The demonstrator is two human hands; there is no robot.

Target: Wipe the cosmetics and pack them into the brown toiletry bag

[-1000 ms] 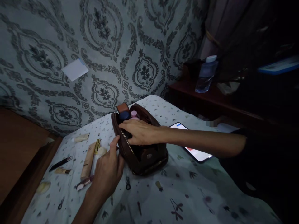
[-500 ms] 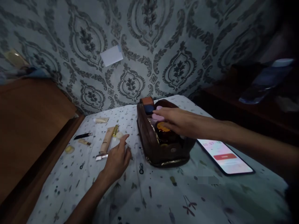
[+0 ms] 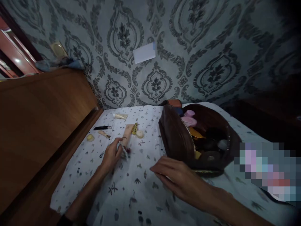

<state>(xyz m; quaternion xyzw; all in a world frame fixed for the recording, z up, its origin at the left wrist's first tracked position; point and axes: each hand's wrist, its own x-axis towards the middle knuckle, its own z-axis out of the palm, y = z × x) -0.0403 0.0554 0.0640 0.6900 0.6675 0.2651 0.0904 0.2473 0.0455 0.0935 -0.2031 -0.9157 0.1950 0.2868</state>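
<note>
The step in hand appears to be handling the small items beside the bag (image 3: 172, 135), which sits unzipped at the right on the sheet (image 3: 145, 201). The left hand (image 3: 111, 155) is at the near end of the tube (image 3: 127, 133), left of the bag; blur hides whether its fingers are clamped. The right hand (image 3: 181, 175) is near the bag's near-left corner, fingers side by side; whether they pinch anything cannot be told. The next move seems to call for a sure left grip. Half a second ago, the right hand was over the bag's mouth.
</note>
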